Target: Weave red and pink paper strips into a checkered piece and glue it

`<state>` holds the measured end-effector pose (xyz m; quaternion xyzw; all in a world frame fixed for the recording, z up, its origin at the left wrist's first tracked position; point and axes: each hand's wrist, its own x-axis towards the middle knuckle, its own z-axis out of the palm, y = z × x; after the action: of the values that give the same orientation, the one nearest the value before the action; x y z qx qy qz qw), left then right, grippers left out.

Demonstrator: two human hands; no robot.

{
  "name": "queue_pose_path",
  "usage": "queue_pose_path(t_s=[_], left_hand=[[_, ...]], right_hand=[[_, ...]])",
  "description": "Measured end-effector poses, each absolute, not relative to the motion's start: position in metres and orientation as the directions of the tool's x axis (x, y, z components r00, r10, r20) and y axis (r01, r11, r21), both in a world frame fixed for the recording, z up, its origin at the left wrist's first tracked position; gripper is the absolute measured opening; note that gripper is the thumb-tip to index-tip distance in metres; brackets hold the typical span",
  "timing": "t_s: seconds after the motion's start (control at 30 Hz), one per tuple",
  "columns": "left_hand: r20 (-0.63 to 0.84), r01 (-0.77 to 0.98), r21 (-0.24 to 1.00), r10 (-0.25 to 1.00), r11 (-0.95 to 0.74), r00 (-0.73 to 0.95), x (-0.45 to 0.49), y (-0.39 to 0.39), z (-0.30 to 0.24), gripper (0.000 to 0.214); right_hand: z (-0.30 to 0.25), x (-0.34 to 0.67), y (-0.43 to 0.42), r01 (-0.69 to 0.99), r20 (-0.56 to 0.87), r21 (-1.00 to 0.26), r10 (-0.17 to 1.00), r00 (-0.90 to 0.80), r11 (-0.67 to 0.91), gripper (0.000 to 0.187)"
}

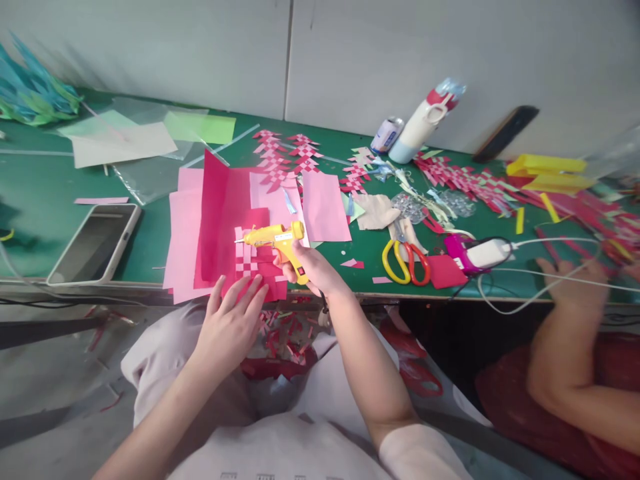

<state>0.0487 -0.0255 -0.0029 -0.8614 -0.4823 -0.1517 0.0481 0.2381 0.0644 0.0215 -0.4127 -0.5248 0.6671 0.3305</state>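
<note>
A yellow hot glue gun (pixel 273 235) is gripped in my right hand (pixel 315 268), its nozzle pointing left over a woven pink and red paper strip piece (pixel 246 261). My left hand (pixel 235 317) lies with fingers stretched out on the lower edge of that woven piece. Beneath are red paper sheets (pixel 213 220) and pale pink sheets (pixel 185 233) at the table's front edge. Whether glue is coming out of the nozzle is too small to tell.
Yellow and red-handled scissors (pixel 404 261), a purple power strip (pixel 460 253) and white cables lie right. A phone (pixel 95 243) rests left. Behind stand a white bottle (pixel 420 127) and a can (pixel 387 135). Another person's hand (pixel 575 283) is far right.
</note>
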Motion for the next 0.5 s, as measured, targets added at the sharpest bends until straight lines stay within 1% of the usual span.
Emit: queue_pose_path(t_s=[0.17,0.37,0.5], left_hand=[[0.319,0.84,0.079,0.812,-0.537,0.489,0.047,-0.026,-0.001,0.038],[0.3,0.79,0.232,0.814,-0.568,0.497,0.047,-0.028,0.008,0.028],[0.323,0.762,0.245,0.792,-0.599,0.518,0.045,-0.028,0.007,0.025]], right_hand=[[0.021,0.238,0.064,-0.012,-0.194,-0.975,0.878,-0.437,-0.222,0.068],[0.023,0.238,0.063,0.007,-0.205,-0.974,0.874,-0.44,-0.226,0.068],[0.021,0.238,0.064,0.003,-0.198,-0.976,0.877,-0.437,-0.218,0.069]])
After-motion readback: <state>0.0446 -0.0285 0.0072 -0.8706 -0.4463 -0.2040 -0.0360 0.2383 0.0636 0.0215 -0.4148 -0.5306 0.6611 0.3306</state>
